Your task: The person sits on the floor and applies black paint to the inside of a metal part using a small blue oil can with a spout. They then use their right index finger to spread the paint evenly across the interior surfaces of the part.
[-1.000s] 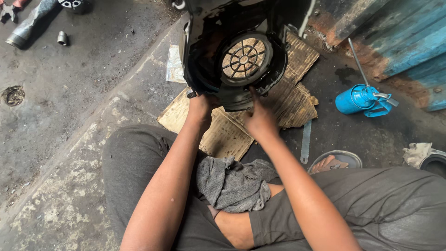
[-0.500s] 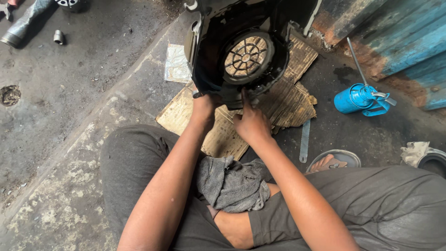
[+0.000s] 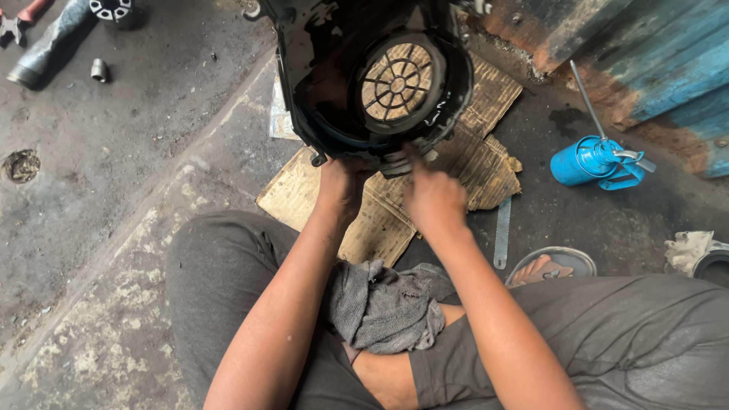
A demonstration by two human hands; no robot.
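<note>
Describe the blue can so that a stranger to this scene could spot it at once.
Start at the cardboard under the black housing and look right, along the dark floor beside the rusty blue wall. The oil can lies there, the only bright blue thing on the floor, with a long thin spout.

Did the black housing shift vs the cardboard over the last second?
Yes. The black housing has moved away from the person: more of the cardboard now shows on the near side. Both hands, left and right, followed it.
</note>
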